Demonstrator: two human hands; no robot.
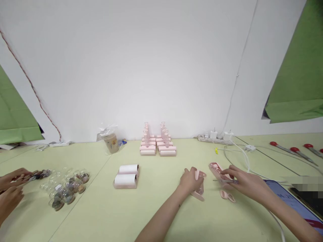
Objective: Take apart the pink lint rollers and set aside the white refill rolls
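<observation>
My left hand (191, 180) is closed around a pale pink plastic part (198, 196), with a clear piece showing beside its fingers. To the right, my right hand (239, 181) is closed on a thin grey metal tool (218, 180) whose exact kind is unclear. Its fingers are over a long pink plastic shell (214, 167), which lies open side up with small pink pieces in it. A small pink part with rounded ends (227, 196) lies on the table just below that hand.
Pink lint rollers (168, 153) stand in two rows by the wall. Two white rolls (125, 179) sit in a clear tray. A power strip (214, 139), cables, red-handled tools (299, 152) and a phone (290, 198) are at right. Another person's hands (11, 198) work near glass jars (68, 195).
</observation>
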